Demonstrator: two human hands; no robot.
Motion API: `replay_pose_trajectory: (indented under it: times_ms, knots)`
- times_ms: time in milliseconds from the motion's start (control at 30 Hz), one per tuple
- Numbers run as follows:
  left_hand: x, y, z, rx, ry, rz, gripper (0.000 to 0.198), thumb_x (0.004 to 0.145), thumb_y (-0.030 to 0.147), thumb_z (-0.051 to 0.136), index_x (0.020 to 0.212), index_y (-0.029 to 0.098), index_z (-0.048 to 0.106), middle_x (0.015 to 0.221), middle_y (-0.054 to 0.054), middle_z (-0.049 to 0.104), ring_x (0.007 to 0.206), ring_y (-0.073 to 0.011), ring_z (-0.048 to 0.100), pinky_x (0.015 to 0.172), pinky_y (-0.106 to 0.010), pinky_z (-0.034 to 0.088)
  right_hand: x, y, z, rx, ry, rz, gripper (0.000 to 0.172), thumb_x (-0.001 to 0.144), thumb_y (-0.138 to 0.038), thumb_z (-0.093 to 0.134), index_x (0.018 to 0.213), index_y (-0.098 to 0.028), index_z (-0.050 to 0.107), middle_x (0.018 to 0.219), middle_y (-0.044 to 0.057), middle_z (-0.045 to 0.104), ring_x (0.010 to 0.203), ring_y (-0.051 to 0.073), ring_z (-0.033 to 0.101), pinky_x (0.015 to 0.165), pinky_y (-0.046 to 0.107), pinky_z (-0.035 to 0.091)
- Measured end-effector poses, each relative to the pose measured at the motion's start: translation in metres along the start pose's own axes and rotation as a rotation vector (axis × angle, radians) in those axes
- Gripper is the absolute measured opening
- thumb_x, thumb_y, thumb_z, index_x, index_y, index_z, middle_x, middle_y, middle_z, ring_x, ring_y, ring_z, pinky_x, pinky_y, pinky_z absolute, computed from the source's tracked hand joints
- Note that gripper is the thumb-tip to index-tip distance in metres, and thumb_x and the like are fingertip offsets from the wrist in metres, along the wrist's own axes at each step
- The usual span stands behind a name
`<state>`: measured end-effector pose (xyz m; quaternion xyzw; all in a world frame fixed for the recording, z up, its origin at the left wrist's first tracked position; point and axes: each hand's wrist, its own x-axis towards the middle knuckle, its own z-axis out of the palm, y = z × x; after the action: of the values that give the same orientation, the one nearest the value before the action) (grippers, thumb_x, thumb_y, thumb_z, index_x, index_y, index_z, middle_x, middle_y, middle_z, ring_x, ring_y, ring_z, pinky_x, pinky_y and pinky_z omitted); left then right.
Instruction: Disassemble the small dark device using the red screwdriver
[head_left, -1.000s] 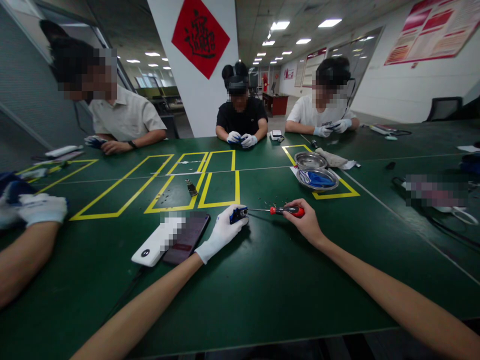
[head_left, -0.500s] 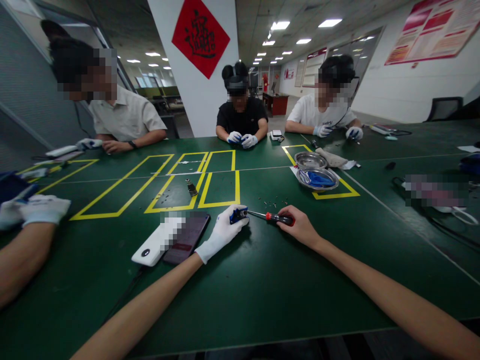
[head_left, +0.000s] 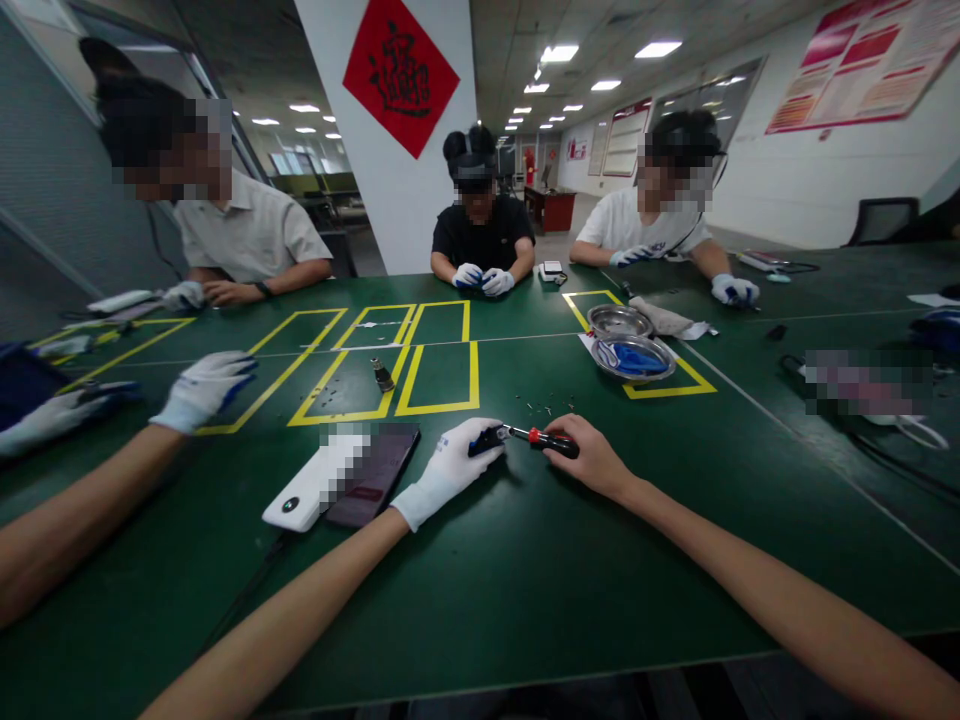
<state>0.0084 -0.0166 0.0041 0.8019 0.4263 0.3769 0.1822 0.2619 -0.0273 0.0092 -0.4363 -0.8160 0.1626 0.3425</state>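
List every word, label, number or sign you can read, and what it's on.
"招財進寶", seemingly, in merged black characters: red diamond sign.
Pink-and-white wall poster: too blurred to read.
Framed wall board farther back: too small.
White device: round emblem, illegible.
Left glove: blue print, too small.
White T-shirt: chest lettering, blurred.

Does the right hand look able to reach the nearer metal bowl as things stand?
Probably yes: nothing tall seems to stand between the right hand and the nearer metal bowl, though that hand holds the screwdriver.
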Motion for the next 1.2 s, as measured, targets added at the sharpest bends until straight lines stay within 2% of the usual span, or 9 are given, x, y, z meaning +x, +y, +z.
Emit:
replay_pose_trajectory:
  times_ms: [167,300,467,700,767,867,933,1033,1200]
  knots:
    - [-0.001,0.006,0.0,0.059,-0.069,0.119,0.03,0.082,0.023,0.057,0.112,0.023,0.058,0.11,-0.005,0.064,0.103,-0.0187,0.059,0.094,-0.036,0.046,0.0,-0.014,0.004,-0.089,0.033,-0.123,0.033,0.083,-0.028,0.06,0.115,-0.023,0.057,0.111,0.008,0.06,0.104,0.024,0.055,0.091,0.043,0.043]
    - [-0.003,0.01,0.001,0.141,-0.123,0.183,0.03,0.084,0.024,0.055,0.114,0.022,0.058,0.114,-0.007,0.063,0.107,-0.0209,0.058,0.094,-0.038,0.046,0.001,-0.023,0.013,-0.16,0.023,-0.211,0.033,0.084,-0.036,0.06,0.114,-0.022,0.059,0.107,0.009,0.064,0.101,0.025,0.056,0.089,0.043,0.041]
    - [-0.005,0.013,0.004,0.204,-0.174,0.225,0.034,0.085,0.023,0.054,0.118,0.022,0.056,0.117,-0.008,0.062,0.108,-0.022,0.057,0.094,-0.038,0.046,0.0,-0.024,0.021,-0.199,-0.003,-0.235,0.022,0.089,-0.031,0.054,0.107,-0.023,0.063,0.099,0.007,0.068,0.094,0.024,0.058,0.084,0.041,0.04]
    - [-0.005,0.013,0.003,0.2,-0.155,0.228,0.031,0.085,0.025,0.053,0.116,0.021,0.057,0.115,-0.009,0.062,0.106,-0.0216,0.058,0.092,-0.037,0.046,0.0,-0.024,0.017,-0.172,0.006,-0.251,0.024,0.087,-0.029,0.054,0.109,-0.023,0.062,0.1,0.006,0.068,0.096,0.024,0.057,0.087,0.041,0.039]
    - [-0.005,0.013,0.002,0.176,-0.144,0.213,0.031,0.085,0.026,0.053,0.116,0.021,0.057,0.114,-0.008,0.062,0.105,-0.0212,0.058,0.092,-0.037,0.046,0.003,-0.022,0.01,-0.198,0.031,-0.227,0.033,0.084,-0.033,0.059,0.116,-0.023,0.059,0.109,0.008,0.065,0.103,0.026,0.054,0.09,0.043,0.038]
    - [-0.004,0.013,0.002,0.132,-0.107,0.166,0.031,0.084,0.027,0.055,0.115,0.021,0.058,0.112,-0.008,0.063,0.105,-0.0211,0.059,0.093,-0.037,0.046,0.008,-0.008,-0.001,-0.281,0.09,-0.115,0.05,0.078,-0.039,0.065,0.123,-0.022,0.054,0.122,0.011,0.058,0.113,0.031,0.048,0.094,0.049,0.035]
    - [-0.004,0.011,0.003,0.107,-0.084,0.13,0.032,0.084,0.028,0.056,0.115,0.022,0.059,0.111,-0.008,0.064,0.103,-0.0212,0.059,0.093,-0.038,0.046,0.01,0.006,-0.007,-0.333,0.097,-0.041,0.047,0.077,-0.038,0.065,0.121,-0.022,0.056,0.12,0.012,0.057,0.112,0.033,0.048,0.091,0.05,0.037]
    - [-0.003,0.008,0.003,0.079,-0.058,0.065,0.033,0.082,0.029,0.057,0.115,0.022,0.059,0.11,-0.007,0.064,0.101,-0.0215,0.06,0.092,-0.038,0.047,0.01,0.024,-0.01,-0.366,0.095,0.023,0.033,0.08,-0.032,0.062,0.112,-0.022,0.061,0.109,0.011,0.061,0.101,0.031,0.052,0.082,0.047,0.042]
    - [-0.001,0.006,0.0,0.035,0.005,-0.069,0.037,0.08,0.031,0.059,0.116,0.023,0.056,0.111,-0.005,0.064,0.103,-0.0214,0.06,0.093,-0.038,0.046,0.007,0.031,-0.008,-0.249,0.081,0.067,0.03,0.079,-0.025,0.062,0.108,-0.022,0.061,0.1,0.009,0.06,0.089,0.026,0.056,0.076,0.041,0.048]
